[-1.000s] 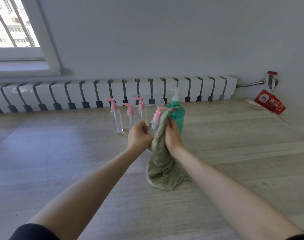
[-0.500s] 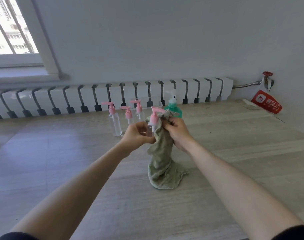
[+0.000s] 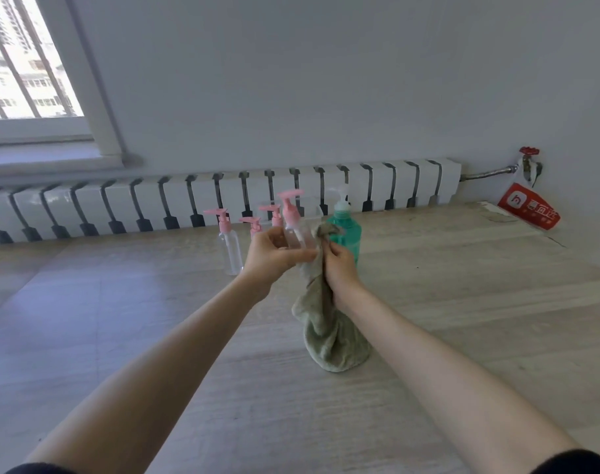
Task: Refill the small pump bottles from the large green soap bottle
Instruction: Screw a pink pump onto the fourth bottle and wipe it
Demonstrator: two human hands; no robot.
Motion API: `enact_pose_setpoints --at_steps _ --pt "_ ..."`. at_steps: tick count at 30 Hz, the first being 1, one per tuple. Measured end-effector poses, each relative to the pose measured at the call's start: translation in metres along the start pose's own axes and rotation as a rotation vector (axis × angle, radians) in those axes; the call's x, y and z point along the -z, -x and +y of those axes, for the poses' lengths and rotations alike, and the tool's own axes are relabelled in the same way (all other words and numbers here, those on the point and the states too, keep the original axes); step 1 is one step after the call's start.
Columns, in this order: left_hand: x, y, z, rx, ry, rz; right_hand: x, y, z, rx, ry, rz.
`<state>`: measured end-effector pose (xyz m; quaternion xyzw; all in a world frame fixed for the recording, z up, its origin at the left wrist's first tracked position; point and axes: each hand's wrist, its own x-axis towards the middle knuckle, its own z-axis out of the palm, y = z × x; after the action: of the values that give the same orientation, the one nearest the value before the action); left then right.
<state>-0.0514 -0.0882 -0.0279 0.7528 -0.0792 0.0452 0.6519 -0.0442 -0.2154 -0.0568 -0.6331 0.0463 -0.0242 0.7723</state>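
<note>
— Which one is she on?

— The small pump bottle [image 3: 295, 225] with the pink top. Her left hand [image 3: 274, 254] has its fingers curled round the clear lower body and holds it upright, lifted off the wooden surface [image 3: 462, 302]. Her right hand [image 3: 339, 265] grips a green cloth [image 3: 329, 336] and presses the top of it against the bottle's right side. The rest of the cloth hangs down and bunches on the surface below.

— So wiping, not pouring?

— That's my reading. The pump is screwed on, and the large green soap bottle [image 3: 348, 230] stands just behind her right hand, near the far edge by the radiator [image 3: 223, 200]. Three other pump bottles [image 3: 230, 249] stand in a cluster to its left, close to that same edge.

— How would you do it well?

— Turn the bottle with the left hand and let the cloth stay put, so the whole wall gets wiped. Grip low, as she does, so the fingers don't cover what needs cleaning. Soap makes clear plastic slippery, I'd guess, so a firm hold matters.

— Any danger?

— The hanging cloth is close to the green bottle. A wide sweep could tip it or the little ones behind.
</note>
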Motion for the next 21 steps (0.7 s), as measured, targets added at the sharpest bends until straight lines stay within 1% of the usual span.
enact_pose_setpoints --at_steps 2,3,4,6,8,11,12,15,16,17,18,20,21 --pt "0.001 -0.003 0.011 -0.028 0.032 -0.005 0.002 0.0 0.009 -0.189 -0.258 -0.096" --pt "-0.001 -0.004 0.015 -0.036 0.039 -0.01 0.003 0.002 0.008 -0.232 -0.36 -0.141" --pt "-0.003 -0.004 0.016 -0.038 0.035 0.002 0.004 0.002 0.005 -0.269 -0.419 -0.175" --pt "-0.009 -0.002 0.016 -0.046 0.005 0.054 0.004 -0.003 -0.004 -0.331 -0.395 -0.143" --pt "-0.014 -0.001 0.012 -0.084 -0.064 0.084 0.008 -0.008 -0.007 -0.323 -0.161 -0.075" --pt "-0.013 -0.004 0.005 -0.104 -0.187 0.14 0.019 -0.011 -0.004 -0.154 0.251 0.022" --pt "-0.011 -0.006 0.003 -0.091 -0.21 0.167 0.024 -0.008 -0.005 -0.055 0.395 0.025" --pt "-0.002 -0.007 -0.006 -0.036 -0.289 0.241 0.032 0.0 -0.009 0.382 1.003 0.057" --pt "0.002 -0.007 -0.007 -0.017 -0.303 0.263 0.033 0.001 -0.008 0.47 1.158 0.032" --pt "0.005 -0.006 -0.007 -0.002 -0.316 0.274 0.032 0.002 -0.007 0.476 1.279 -0.06" --pt "0.008 -0.006 -0.008 0.016 -0.326 0.275 0.028 0.004 -0.005 0.398 1.384 -0.208" --pt "0.013 -0.004 -0.007 0.044 -0.336 0.248 0.022 0.005 0.002 0.13 1.533 -0.53" --pt "0.015 -0.003 -0.008 0.063 -0.341 0.235 0.02 0.005 0.0 0.038 1.527 -0.603"
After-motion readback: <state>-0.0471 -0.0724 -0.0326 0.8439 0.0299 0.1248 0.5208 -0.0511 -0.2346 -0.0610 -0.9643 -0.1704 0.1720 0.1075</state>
